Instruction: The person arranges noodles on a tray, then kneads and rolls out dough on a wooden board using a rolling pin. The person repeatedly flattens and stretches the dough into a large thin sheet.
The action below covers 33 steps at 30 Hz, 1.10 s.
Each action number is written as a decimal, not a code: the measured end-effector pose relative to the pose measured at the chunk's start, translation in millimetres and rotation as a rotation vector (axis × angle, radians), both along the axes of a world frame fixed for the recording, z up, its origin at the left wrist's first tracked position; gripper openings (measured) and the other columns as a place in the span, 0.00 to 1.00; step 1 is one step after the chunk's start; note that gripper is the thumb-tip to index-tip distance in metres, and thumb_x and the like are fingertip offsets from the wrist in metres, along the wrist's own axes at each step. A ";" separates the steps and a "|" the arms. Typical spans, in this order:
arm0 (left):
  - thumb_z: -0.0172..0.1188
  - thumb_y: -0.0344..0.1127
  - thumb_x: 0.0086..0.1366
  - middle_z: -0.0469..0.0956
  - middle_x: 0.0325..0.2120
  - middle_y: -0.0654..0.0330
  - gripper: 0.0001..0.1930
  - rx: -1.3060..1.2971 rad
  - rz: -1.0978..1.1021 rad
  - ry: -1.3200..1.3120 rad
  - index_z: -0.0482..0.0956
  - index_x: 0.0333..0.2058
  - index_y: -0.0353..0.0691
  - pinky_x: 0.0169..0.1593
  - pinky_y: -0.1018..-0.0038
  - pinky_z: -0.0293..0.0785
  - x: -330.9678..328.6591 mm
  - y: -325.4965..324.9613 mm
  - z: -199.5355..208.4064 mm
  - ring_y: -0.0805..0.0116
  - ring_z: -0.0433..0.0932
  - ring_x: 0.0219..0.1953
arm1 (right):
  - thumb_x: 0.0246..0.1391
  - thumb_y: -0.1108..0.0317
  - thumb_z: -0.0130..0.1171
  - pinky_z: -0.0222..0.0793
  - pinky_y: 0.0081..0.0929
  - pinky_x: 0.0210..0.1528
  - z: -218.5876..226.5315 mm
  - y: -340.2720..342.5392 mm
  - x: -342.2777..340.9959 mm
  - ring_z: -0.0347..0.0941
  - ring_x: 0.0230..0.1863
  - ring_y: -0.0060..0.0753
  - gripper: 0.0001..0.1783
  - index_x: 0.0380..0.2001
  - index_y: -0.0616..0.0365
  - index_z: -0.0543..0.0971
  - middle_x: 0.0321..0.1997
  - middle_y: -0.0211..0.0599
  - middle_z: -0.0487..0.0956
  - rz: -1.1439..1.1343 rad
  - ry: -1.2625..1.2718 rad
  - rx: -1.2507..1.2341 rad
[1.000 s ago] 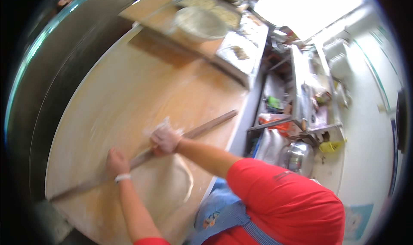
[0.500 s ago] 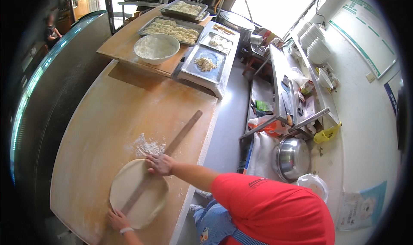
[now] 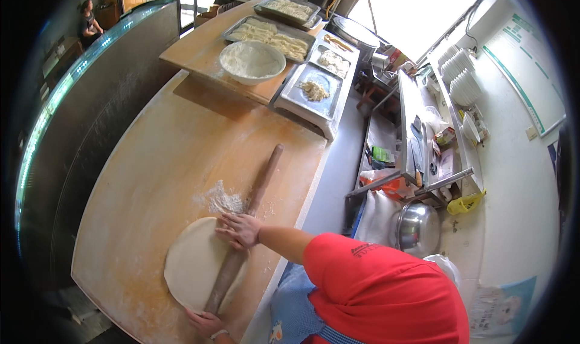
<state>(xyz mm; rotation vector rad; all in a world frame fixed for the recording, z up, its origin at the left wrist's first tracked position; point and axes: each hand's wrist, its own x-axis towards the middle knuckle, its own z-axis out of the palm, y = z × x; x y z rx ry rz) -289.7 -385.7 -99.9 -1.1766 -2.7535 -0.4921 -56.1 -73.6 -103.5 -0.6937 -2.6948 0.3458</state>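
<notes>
A long wooden rolling pin (image 3: 226, 277) lies slantwise across a round flat sheet of dough (image 3: 192, 262) on the floured wooden worktop (image 3: 133, 193). My right hand (image 3: 240, 230) rests flat on the pin near the dough's far edge, fingers spread and reaching left over the dough. My left hand (image 3: 205, 324) is at the pin's near end, with its fingers stretched out beside the dough's near rim and a pale band at the wrist. A patch of loose flour (image 3: 220, 197) lies just beyond the dough, left of the pin.
A white bowl of flour (image 3: 252, 62) and trays of noodle-like dough (image 3: 269, 37) stand on a raised board. A metal tray (image 3: 311, 91) holds a small heap. To the right are a steel shelf (image 3: 444, 178), stacked plates (image 3: 464, 87) and a steel basin (image 3: 418, 229).
Both hands and the rolling pin have shifted right across the dough, toward my body. The pin now lies over the dough's right side. The whole view has also swung slightly.
</notes>
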 end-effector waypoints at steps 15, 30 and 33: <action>0.59 0.48 0.58 0.79 0.31 0.48 0.38 -0.112 -0.439 0.019 0.61 0.66 0.44 0.34 0.53 0.77 -94.6 34.7 11.5 0.47 0.79 0.29 | 0.44 0.59 0.64 0.75 0.40 0.53 34.6 43.7 -60.3 0.72 0.59 0.48 0.35 0.59 0.50 0.71 0.60 0.44 0.73 0.127 -0.074 0.011; 0.55 0.50 0.64 0.78 0.46 0.47 0.32 0.049 -0.015 0.130 0.65 0.61 0.40 0.42 0.54 0.77 -110.8 58.0 10.7 0.48 0.77 0.46 | 0.60 0.49 0.51 0.69 0.42 0.60 17.9 29.1 -69.0 0.72 0.59 0.51 0.29 0.61 0.50 0.71 0.63 0.48 0.72 -0.164 -0.214 0.028; 0.54 0.54 0.63 0.75 0.55 0.47 0.31 -0.025 -0.142 0.196 0.70 0.57 0.37 0.49 0.52 0.73 -87.6 20.2 -9.0 0.51 0.78 0.50 | 0.62 0.49 0.48 0.69 0.42 0.59 17.1 1.1 -40.9 0.72 0.59 0.54 0.30 0.61 0.57 0.70 0.63 0.57 0.71 -0.131 -0.270 0.128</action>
